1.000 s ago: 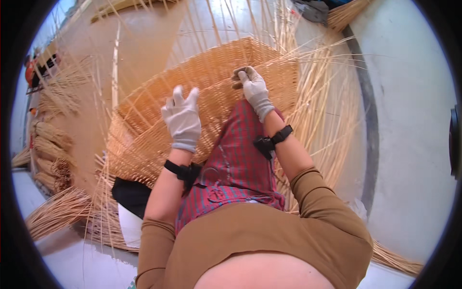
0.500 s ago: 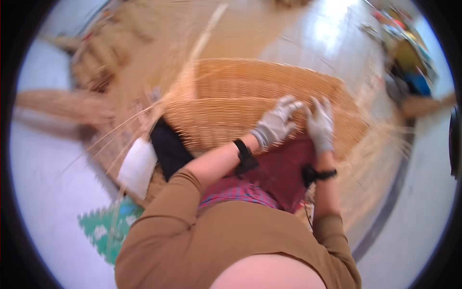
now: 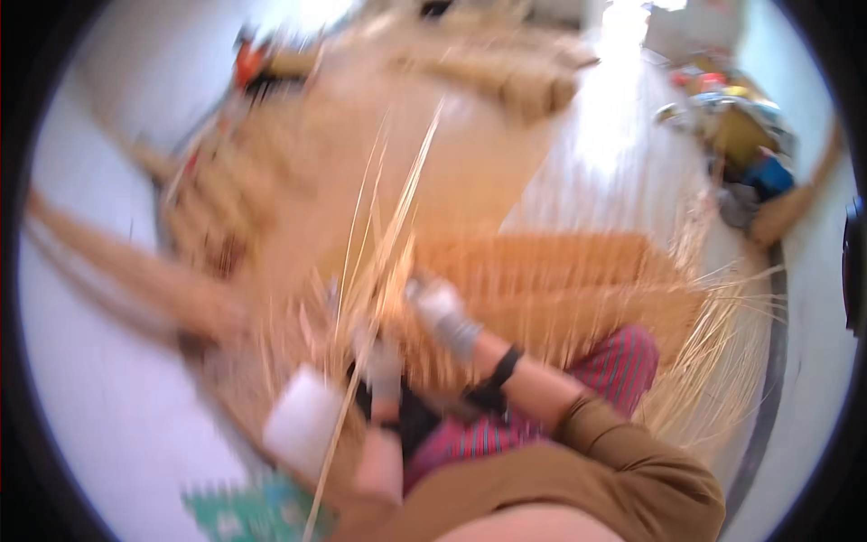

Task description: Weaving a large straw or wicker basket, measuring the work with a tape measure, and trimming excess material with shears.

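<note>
A rectangular woven tan basket [image 3: 560,307] lies across my lap, long pale strips [image 3: 406,194] rising at its left end. My right hand [image 3: 438,307], in a pale glove, is at that left end, against the basket's edge and the strips. My left hand [image 3: 379,361], also gloved, is lower and farther left, beside the strips and basket corner. Motion blurs both hands, so I cannot tell their grips. My plaid-covered knee [image 3: 619,366] shows under the basket's right part.
Bundled cane [image 3: 217,208] lines the left wall, with a long bundle [image 3: 135,271] nearer me. A white object [image 3: 302,415] and green mat [image 3: 239,506] lie at lower left. Assorted items [image 3: 741,135] pile along the right wall; more bundles [image 3: 506,77] lie at the back.
The view has swung sharply. Both hands have moved to the basket's left end, my right hand crossing leftward from the right part. The basket now appears lower in the picture.
</note>
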A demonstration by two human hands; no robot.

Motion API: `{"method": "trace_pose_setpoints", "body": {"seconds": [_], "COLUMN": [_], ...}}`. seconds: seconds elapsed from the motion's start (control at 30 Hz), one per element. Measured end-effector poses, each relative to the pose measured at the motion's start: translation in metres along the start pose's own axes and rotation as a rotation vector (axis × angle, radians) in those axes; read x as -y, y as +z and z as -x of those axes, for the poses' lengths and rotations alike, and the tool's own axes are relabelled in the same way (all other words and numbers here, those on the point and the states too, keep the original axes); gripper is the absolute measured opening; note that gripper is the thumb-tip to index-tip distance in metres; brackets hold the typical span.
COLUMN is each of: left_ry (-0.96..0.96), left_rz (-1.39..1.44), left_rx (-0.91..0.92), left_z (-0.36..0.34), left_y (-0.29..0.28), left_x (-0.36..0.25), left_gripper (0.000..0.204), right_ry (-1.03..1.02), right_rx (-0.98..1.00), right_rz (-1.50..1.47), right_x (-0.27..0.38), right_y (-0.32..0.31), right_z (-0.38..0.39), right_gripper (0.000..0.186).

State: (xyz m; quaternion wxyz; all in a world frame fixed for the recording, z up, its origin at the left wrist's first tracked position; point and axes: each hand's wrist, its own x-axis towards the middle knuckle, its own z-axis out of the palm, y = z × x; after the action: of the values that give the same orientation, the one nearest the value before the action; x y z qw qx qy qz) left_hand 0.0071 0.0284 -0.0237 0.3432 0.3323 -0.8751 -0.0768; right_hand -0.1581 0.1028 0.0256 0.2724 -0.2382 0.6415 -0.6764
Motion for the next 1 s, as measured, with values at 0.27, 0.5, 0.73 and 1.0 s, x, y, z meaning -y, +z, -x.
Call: {"method": "trace_pose_setpoints", "body": {"seconds": [0.27,0.5,0.73,1.0], "left_ry": [0.026,0.087,-0.027,-0.121], "left_rz": [0.298,0.105,-0.004,0.103], "left_rx": [0.066,0.120,0.244,0.309], "left_z": [-0.028,-0.014,-0.018,-0.038], "left_y": [-0.023,0.013,-0.036,-0.030], "left_x": [-0.017,0.019,0.010,0.001], "left_gripper": [0.036,0.046,0.034,0.053], "right_ry": [0.344,-0.155,-0.038,-0.692], "right_rx": [-0.339,-0.532,-0.241,-0.285], "right_rz": [-0.381,-0.163,-0.444,-0.185], "right_x": [-0.053,-0.042,0.029,0.047], "right_y": [0.030,0.020,0.047,0.045], "right_z": [-0.094,-0.075,-0.034,-0.040], "right_gripper": [0.114,0.094,0.032,0.038]}}
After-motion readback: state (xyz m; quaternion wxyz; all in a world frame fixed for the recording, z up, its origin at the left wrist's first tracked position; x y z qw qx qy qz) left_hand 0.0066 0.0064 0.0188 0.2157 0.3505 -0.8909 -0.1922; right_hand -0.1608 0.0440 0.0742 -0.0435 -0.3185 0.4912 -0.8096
